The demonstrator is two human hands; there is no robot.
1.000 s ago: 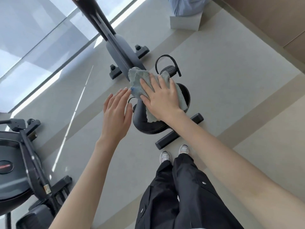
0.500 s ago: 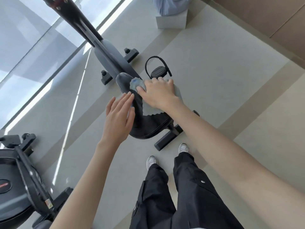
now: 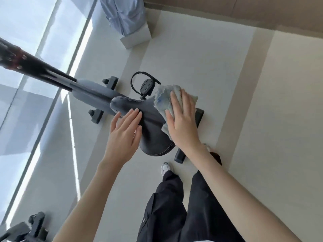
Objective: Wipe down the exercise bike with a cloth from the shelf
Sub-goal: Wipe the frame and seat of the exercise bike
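The exercise bike (image 3: 90, 95) stands on the floor below me, its black saddle (image 3: 152, 119) in the middle of the view. A pale grey-blue cloth (image 3: 164, 100) lies over the saddle's right side. My right hand (image 3: 183, 119) presses flat on the cloth with straight fingers. My left hand (image 3: 124, 135) rests flat on the saddle's left edge, fingers straight, holding nothing. A black pedal with a strap (image 3: 146, 86) shows beyond the saddle.
A glass wall (image 3: 26, 41) runs along the left. A white box with light blue fabric on it (image 3: 132, 32) stands at the back. Part of another machine (image 3: 26, 229) sits at the bottom left. My legs and shoes (image 3: 166, 168) stand behind the saddle.
My right hand has slid the cloth from the saddle's nose towards its right side. My left hand has come down onto the saddle's left edge. The camera has swung to the right.
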